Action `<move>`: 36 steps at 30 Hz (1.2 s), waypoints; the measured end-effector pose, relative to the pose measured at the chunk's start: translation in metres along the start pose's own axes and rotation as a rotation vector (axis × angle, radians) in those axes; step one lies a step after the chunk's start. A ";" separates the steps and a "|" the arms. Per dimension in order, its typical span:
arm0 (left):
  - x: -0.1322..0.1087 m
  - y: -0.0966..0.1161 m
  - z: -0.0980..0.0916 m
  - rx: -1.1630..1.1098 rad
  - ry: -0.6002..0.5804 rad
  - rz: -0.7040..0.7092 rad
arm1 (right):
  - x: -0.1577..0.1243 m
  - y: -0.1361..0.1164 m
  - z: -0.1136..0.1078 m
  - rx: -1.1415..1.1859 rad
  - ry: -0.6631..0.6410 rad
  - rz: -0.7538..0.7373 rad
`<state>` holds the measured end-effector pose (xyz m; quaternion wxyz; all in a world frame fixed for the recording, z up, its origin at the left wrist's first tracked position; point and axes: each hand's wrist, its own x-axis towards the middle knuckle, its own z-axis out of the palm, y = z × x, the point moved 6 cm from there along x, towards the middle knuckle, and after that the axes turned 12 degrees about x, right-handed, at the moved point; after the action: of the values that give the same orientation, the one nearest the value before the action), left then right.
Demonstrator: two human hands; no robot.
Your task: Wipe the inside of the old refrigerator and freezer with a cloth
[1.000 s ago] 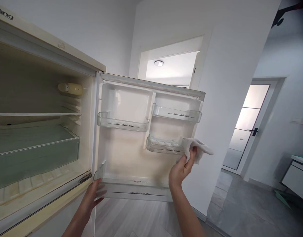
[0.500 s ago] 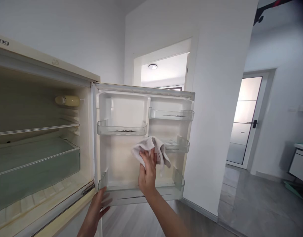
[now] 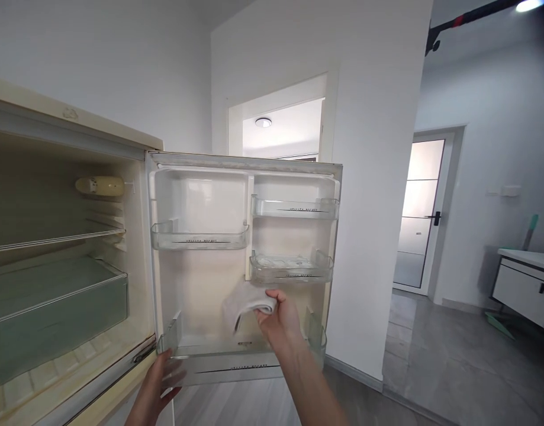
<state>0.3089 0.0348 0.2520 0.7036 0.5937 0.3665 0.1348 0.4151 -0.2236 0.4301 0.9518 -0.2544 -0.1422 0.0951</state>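
An old cream fridge stands open with its door [image 3: 200, 278] swung out to the right. My right hand [image 3: 280, 316] grips a white cloth [image 3: 247, 305] and presses it on the door's inner panel, just below the small middle door bin [image 3: 292, 269]. My left hand [image 3: 160, 378] rests on the left end of the long bottom door bin [image 3: 236, 361], fingers spread around its corner. Two more clear door bins [image 3: 198, 236] hang higher up, all without contents.
The fridge cavity [image 3: 54, 266] at left has a glass shelf and a clear drawer. Behind the door is a white wall with an opening to a lit room. A glass-panelled door [image 3: 418, 213] and a white cabinet [image 3: 524, 284] stand at right on grey floor tiles.
My right hand carried the cloth from the door's right edge leftward onto the inner panel, then down below the middle bin. My left hand stayed at the bottom bin.
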 end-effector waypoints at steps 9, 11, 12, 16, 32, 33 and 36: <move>-0.009 0.006 -0.002 -0.002 -0.035 -0.054 | 0.005 -0.046 0.010 -0.024 -0.045 0.100; -0.007 0.004 -0.002 0.002 -0.029 -0.053 | 0.009 -0.064 -0.001 -0.050 -0.047 0.055; -0.006 0.003 -0.002 0.005 -0.030 -0.051 | 0.010 -0.073 -0.006 -0.054 -0.042 0.038; -0.003 0.000 -0.001 0.012 -0.049 -0.031 | 0.008 -0.102 -0.028 -0.016 0.057 0.027; 0.008 -0.009 -0.003 -0.016 0.018 -0.054 | -0.008 -0.010 0.025 0.054 0.218 -0.051; 0.006 -0.008 -0.002 -0.010 0.012 -0.040 | -0.009 -0.006 0.026 0.054 0.222 -0.042; 0.001 -0.006 -0.002 -0.007 0.026 -0.013 | -0.016 -0.001 0.023 0.018 0.200 -0.035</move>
<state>0.3069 0.0353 0.2457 0.7015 0.5872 0.3791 0.1394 0.3924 -0.2176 0.4461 0.9650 -0.2515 -0.0502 0.0540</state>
